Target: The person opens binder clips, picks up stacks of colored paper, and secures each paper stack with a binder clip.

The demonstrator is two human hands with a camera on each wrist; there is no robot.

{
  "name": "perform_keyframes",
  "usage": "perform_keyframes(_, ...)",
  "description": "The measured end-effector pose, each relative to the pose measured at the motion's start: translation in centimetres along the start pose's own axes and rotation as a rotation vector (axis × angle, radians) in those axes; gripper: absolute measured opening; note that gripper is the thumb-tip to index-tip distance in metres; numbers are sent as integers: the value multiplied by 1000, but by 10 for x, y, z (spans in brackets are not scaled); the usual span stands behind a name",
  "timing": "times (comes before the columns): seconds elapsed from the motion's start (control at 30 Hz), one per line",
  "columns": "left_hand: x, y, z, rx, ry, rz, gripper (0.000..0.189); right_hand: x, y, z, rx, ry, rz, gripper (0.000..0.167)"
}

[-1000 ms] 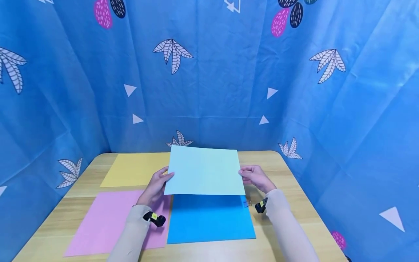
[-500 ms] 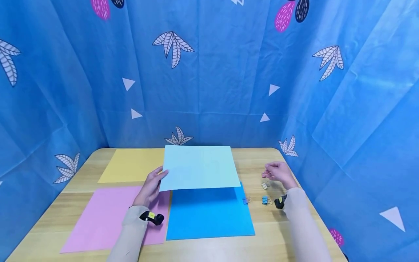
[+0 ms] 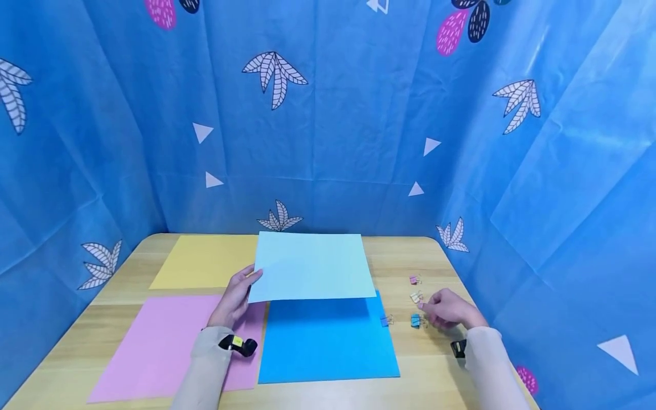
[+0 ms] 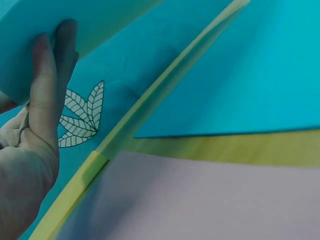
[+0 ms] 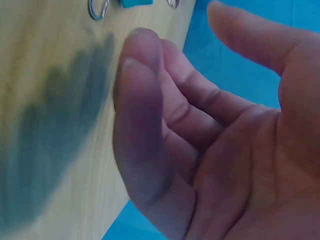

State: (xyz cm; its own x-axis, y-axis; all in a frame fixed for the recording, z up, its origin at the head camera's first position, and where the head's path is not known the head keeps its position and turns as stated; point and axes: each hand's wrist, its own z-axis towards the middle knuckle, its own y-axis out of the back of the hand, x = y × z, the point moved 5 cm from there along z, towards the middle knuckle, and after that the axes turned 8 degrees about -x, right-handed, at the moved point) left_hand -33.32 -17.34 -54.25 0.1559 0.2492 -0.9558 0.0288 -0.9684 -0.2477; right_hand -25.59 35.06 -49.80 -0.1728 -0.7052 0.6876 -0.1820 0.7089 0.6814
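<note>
Left hand (image 3: 237, 295) holds the pale green sheet (image 3: 314, 266) by its left edge, thumb on the upper face, fingers underneath. Sheet is up off the table (image 3: 328, 396), over the far part of the blue sheet (image 3: 328, 347). Long axis runs left to right; right edge free.

Right hand (image 3: 451, 309) hangs low over the wood, fingers bent, thumb well away from them in the right wrist view. Wide gap, nothing seen in it.

Key relation: 3 clips lie in a loose row running away from the person, right of the sheets, just left of the right hand. Blue clip (image 3: 415, 321) sits just beside the fingertips, body to the left, wire handles turned toward the hand; its length lies roughly crosswise, in line with that forearm's slant inward. Cream clip (image 3: 416, 296) is just beyond, also near the fingertips; touching or apart, cannot tell from the head view. Pink clip (image 3: 414, 280) lies farthest. Right hand is clearly the nearer of the 2; left hand is well apart, across the whole width of the green sheet.

Purple clip (image 3: 385, 322) is at the blue sheet's right edge, handles outward; clamped or merely overlapping, cannot tell.

Pink sheet (image 3: 159, 347) lies flat by the left forearm, yellow sheet (image 3: 205, 262) beyond it. Patterned cloth (image 3: 348, 142) hangs behind.
</note>
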Motion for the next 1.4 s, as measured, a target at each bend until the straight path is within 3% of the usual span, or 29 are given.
perform_keyframes(0.13, 5, 0, -1, -2, 1, 0, 75, -2, -7, -9, 49, 17, 5, 37)
perform_keyframes(0.33, 7, 1, -1, 12, -13, 0, 73, -8, -16, -12, 57, 51, -10, 29)
perform_keyframes(0.57, 5, 2, -1, -3, -24, -3, 69, -7, -19, -7, 65, 62, 73, 24)
perform_keyframes(0.83, 4, -3, -1, -3, -23, -4, 76, 3, -4, 1, -57, 36, 127, 21)
perform_keyframes(1.1, 3, -2, -5, -26, -23, 9, 69, 34, -4, 22, -23, 105, 375, 34)
perform_keyframes(1.27, 1, -2, -8, -7, -50, 12, 71, 47, -15, 37, -5, 108, 562, 56)
perform_keyframes(1.4, 1, -3, -11, 9, -62, 8, 73, 52, -25, 46, 11, 126, 674, 60)
